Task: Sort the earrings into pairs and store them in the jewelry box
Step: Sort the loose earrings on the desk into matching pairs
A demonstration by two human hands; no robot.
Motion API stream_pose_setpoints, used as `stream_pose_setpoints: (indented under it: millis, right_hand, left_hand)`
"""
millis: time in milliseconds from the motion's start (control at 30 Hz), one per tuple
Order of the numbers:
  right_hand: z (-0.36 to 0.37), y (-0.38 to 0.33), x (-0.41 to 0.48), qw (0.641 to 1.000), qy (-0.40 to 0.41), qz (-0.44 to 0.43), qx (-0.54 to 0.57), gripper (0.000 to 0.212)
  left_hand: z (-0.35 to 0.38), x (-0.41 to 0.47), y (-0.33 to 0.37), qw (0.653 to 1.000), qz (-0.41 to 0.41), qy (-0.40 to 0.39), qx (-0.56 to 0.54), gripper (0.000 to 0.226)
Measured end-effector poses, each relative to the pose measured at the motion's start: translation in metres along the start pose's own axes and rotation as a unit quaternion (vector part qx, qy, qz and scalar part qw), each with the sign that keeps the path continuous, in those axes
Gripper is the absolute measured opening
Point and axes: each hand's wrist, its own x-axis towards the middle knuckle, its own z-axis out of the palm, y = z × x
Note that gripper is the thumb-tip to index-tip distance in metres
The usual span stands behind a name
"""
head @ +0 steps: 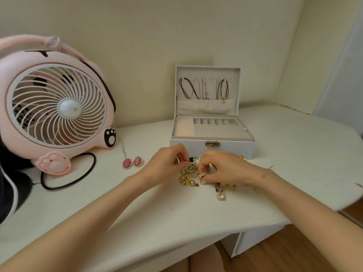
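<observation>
As right fingers (205, 163) pinch gold earring (202, 175), pile (188, 173) lies beneath.

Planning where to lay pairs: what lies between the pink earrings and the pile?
Head view: only the left hand lies between pink earrings and pile, over the table.

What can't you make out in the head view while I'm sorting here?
Head view:
Earring pile: partly under both hands; pieces too small to match.
Left hand: what its grip holds, hidden by curled fingers.
Right hand: pinches a gold earring, design too small.
Black item: cut off by left edge.
</observation>
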Motion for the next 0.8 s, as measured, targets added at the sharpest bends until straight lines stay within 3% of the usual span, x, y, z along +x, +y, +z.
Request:
stream_pose_setpoints:
  millis: [133, 267, 367, 500, 667, 800]
  right_hand:
    - [0.001, 0.008, 0.002, 0.992, 0.05, 0.013, 0.114, 0.012]
    - [-0.005, 0.012, -0.001, 0.957, 0.12, 0.038, 0.26, 0.011]
    - [-0.003, 0.014, -0.001, 0.947, 0.14, 0.047, 0.284, 0.015]
    - [0.003, 0.017, -0.001, 0.942, 0.148, 0.057, 0.297, 0.029]
    - [0.004, 0.019, -0.001, 0.941, 0.144, 0.06, 0.301, 0.027]
    - [0.002, 0.017, -0.001, 0.939, 0.133, 0.047, 0.313, 0.031]
  left_hand:
    - [0.005, 0.002, 0.003, 0.999, 0.034, -0.024, 0.003, 0.011]
    - [0.011, 0.006, 0.012, 0.996, 0.027, -0.041, -0.073, 0.015]
    - [0.015, 0.01, 0.02, 0.992, 0.003, -0.026, -0.124, 0.011]
    - [0.02, 0.018, 0.024, 0.994, -0.008, 0.001, -0.107, 0.01]
    - [0.026, 0.023, 0.021, 0.991, -0.054, 0.002, -0.122, 0.008]
    - [0.024, 0.027, 0.015, 0.973, -0.115, -0.013, -0.199, 0.004]
